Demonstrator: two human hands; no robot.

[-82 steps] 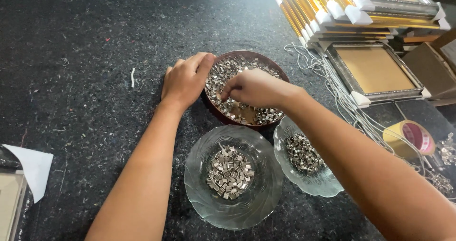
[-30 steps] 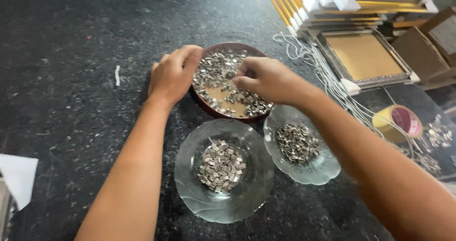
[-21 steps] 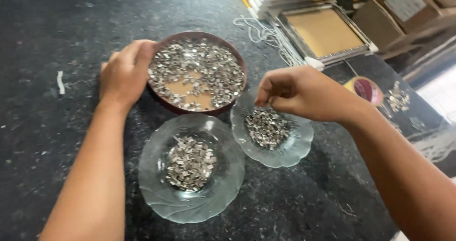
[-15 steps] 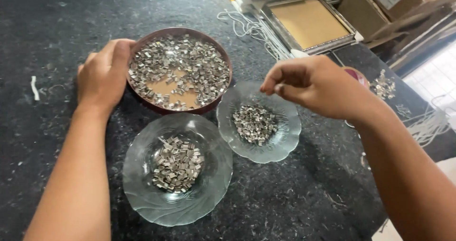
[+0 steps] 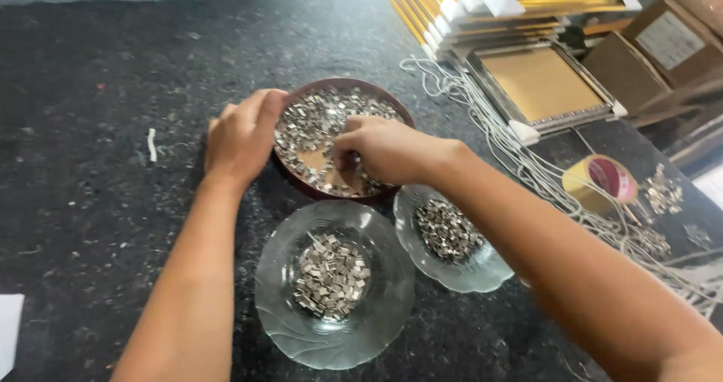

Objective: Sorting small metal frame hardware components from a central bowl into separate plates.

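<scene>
Head view: the left hand [image 5: 242, 137] rests open against the left rim of a round brown bowl [image 5: 297, 182] of small metal clips [image 5: 309, 122] near the middle of the dark table [image 5: 90, 88], while the right hand [image 5: 388, 150] reaches into the bowl, fingertips curled down among the clips; whether it grips one cannot be told. Two glass dishes [image 5: 279, 322] [image 5: 482, 273] of sorted clips sit just nearer, side by side; stacked picture frames [image 5: 542, 88], white cords [image 5: 527, 164] and a tape roll [image 5: 602, 182] lie toward the far right corner

Two glass dishes [image 5: 335, 284] [image 5: 449, 239] sit just before the brown bowl [image 5: 297, 182]. Cords [image 5: 520, 164] and frames [image 5: 542, 85] crowd the right. The worktop [image 5: 90, 201] lies open leftward.
</scene>
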